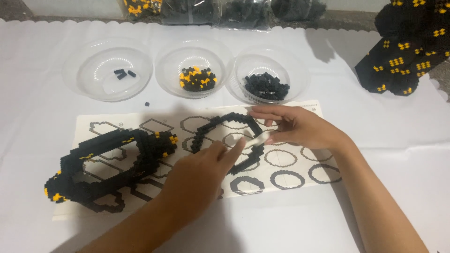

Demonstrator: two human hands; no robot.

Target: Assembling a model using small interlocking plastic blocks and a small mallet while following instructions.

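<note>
Head view showed the right hand pinching a small white tool against a black brick ring on the printed sheet; left hand steadied it, fingers narrow; gentle, even pressure seemed wise.

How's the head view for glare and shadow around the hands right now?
Head view: soft and slightly blurred; glare rings in the clear bowls; left hand and right hand shade the instruction sheet under the black ring; the white tool stays readable.

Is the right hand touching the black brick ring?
Touching: the head view shows the right hand's fingers resting on the ring's upper right edge.
</note>
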